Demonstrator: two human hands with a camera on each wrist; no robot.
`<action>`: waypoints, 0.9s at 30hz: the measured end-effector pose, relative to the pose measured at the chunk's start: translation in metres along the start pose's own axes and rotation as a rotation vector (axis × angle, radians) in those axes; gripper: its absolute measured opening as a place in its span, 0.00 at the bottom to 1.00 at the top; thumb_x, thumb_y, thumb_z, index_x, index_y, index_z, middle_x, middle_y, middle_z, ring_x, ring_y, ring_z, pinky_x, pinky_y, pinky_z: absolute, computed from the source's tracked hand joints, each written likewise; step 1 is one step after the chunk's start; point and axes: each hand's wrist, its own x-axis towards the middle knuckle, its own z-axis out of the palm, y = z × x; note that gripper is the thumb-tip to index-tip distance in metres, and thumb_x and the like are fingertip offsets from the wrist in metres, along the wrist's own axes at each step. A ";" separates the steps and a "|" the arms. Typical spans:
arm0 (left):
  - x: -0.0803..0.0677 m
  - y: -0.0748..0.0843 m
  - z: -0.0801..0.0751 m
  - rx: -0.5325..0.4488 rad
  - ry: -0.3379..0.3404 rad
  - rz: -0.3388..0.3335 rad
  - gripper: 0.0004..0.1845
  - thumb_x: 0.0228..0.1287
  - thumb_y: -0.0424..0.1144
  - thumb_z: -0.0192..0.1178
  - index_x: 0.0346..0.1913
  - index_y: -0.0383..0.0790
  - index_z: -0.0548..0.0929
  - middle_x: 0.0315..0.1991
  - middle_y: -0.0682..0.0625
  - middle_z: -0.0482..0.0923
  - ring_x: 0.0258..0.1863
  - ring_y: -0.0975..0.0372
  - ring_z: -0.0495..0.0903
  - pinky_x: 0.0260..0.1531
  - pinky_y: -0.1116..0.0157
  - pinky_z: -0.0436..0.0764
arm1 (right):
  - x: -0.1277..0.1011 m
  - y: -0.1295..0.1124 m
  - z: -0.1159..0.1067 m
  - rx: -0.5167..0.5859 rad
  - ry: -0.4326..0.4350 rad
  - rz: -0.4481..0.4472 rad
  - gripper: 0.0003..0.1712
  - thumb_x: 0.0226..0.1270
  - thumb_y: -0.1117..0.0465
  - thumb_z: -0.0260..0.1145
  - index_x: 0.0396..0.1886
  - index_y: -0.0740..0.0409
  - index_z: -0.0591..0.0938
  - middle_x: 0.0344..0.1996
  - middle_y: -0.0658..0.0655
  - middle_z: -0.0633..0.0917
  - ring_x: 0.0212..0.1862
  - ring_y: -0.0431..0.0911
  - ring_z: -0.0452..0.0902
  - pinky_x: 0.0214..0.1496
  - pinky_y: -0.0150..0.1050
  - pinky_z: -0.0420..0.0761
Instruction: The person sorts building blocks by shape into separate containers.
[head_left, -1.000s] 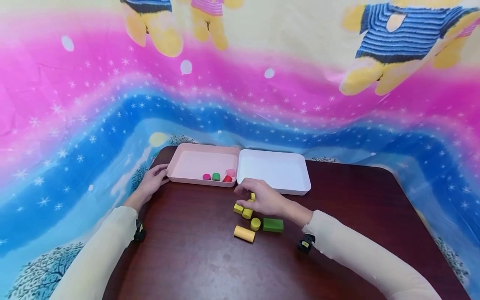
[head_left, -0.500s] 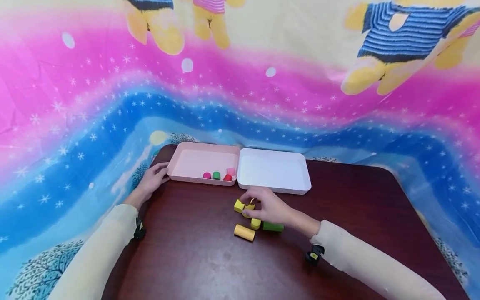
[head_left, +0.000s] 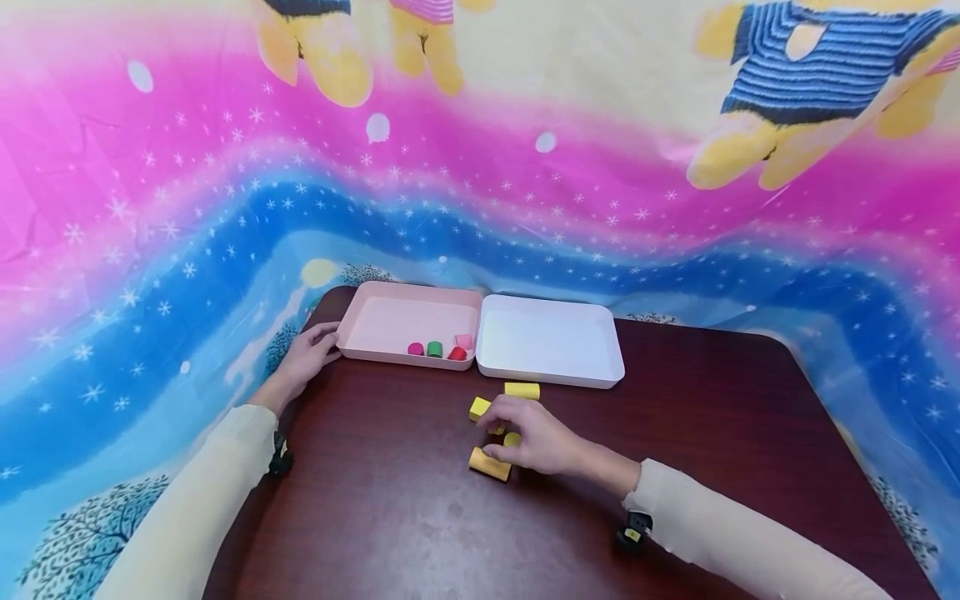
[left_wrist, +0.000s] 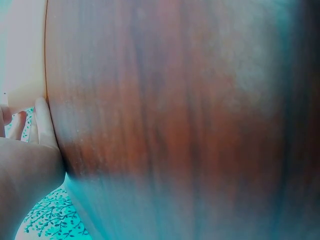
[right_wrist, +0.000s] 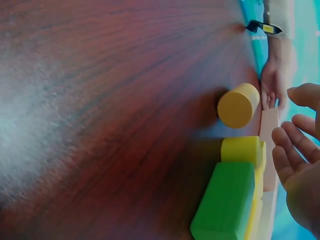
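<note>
The yellow cylinder lies on its side mid-table, well short of the pink tray at the far edge. The right hand hovers over it, fingers loosely spread, seemingly holding nothing. Best to pinch its flat ends, since it rolls. The left hand rests flat against the tray's corner.

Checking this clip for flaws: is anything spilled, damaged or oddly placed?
Nothing stands out. Yellow blocks lie loose on the table by the right hand; the pink tray and white tray sit side by side, undamaged.
</note>
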 end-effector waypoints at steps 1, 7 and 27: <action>-0.003 0.005 0.000 -0.005 -0.006 -0.003 0.28 0.88 0.38 0.45 0.83 0.32 0.60 0.79 0.30 0.59 0.76 0.39 0.66 0.74 0.46 0.69 | -0.001 0.000 0.001 0.000 -0.004 0.005 0.19 0.67 0.59 0.78 0.54 0.57 0.86 0.48 0.56 0.87 0.49 0.51 0.84 0.54 0.50 0.89; -0.010 0.015 0.002 -0.018 -0.015 -0.012 0.28 0.88 0.36 0.45 0.82 0.29 0.59 0.79 0.29 0.59 0.76 0.38 0.65 0.74 0.45 0.68 | -0.002 0.000 0.008 -0.026 -0.008 0.000 0.18 0.68 0.58 0.78 0.54 0.57 0.86 0.48 0.53 0.87 0.49 0.48 0.85 0.55 0.46 0.88; -0.012 0.017 0.004 -0.016 -0.005 -0.016 0.28 0.88 0.35 0.44 0.82 0.29 0.59 0.79 0.28 0.59 0.76 0.38 0.65 0.73 0.46 0.69 | -0.009 -0.003 0.019 -0.126 -0.011 -0.075 0.13 0.69 0.58 0.77 0.48 0.54 0.85 0.43 0.51 0.83 0.45 0.47 0.81 0.49 0.42 0.87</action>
